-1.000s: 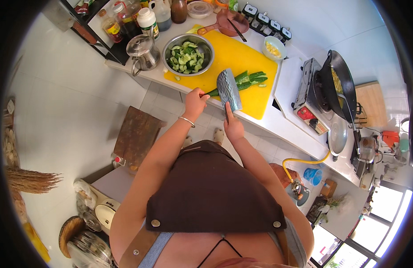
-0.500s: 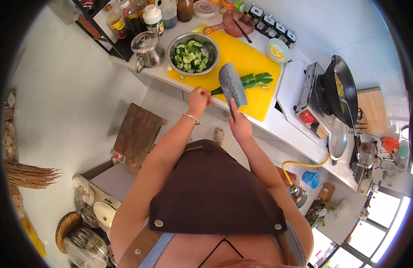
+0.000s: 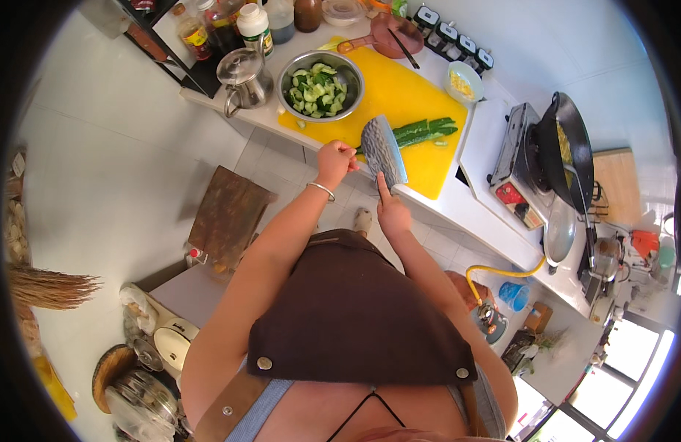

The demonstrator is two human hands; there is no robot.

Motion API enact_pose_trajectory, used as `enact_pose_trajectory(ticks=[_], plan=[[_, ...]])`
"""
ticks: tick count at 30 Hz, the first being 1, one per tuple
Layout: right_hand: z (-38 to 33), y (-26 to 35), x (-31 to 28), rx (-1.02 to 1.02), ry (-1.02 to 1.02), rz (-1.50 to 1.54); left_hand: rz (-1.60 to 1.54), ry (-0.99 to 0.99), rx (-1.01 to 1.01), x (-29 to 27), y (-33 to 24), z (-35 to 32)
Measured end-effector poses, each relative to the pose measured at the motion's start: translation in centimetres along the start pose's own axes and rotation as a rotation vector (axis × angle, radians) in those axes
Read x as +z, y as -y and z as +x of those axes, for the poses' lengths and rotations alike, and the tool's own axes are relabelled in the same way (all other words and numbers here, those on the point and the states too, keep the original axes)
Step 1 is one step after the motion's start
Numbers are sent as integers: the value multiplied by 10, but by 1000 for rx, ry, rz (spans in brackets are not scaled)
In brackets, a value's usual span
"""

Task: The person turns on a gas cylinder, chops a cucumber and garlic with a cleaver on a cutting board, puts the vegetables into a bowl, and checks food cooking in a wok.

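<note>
Behind cleaver (image 3: 384,152): cucumber strips (image 3: 423,131), steel bowl (image 3: 351,77); right hand (image 3: 391,214) grips handle, left hand (image 3: 336,157) closed.

Cleaver (image 3: 383,152) blade is showing dull grey hammered metal, dimpled, w/ a bright edge. Cutting board (image 3: 399,92) is looking like smooth matt yellow plastic. Bowl (image 3: 320,85) and kettle (image 3: 241,74) are gleaming as polished steel. Cucumber strips (image 3: 423,131) are looking glossy, wet green. Apron (image 3: 351,313) is reading as matt brown cloth w/ metal rivets. Wok (image 3: 565,151) is showing dark matt metal. Countertop (image 3: 488,214) is shining smooth white. Stool (image 3: 226,214) is looking like worn, rough wood.
</note>
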State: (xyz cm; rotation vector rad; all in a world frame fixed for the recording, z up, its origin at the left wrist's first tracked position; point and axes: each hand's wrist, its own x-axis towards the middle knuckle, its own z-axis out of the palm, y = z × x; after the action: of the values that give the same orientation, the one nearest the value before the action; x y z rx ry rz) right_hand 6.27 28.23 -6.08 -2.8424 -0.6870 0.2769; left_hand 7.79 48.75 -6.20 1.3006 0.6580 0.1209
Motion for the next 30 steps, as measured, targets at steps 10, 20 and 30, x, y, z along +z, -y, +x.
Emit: enact_pose_trajectory(ticks=[10, 20, 30], plan=[[-8, -12, -81, 139, 44, 1087, 10, 26, 13, -8, 7, 6], [4, -11, -87, 318, 316, 1340, 123, -16, 56, -8, 7, 9], [3, -41, -83, 327, 147, 1456, -41, -158, 284, 22, -38, -1]])
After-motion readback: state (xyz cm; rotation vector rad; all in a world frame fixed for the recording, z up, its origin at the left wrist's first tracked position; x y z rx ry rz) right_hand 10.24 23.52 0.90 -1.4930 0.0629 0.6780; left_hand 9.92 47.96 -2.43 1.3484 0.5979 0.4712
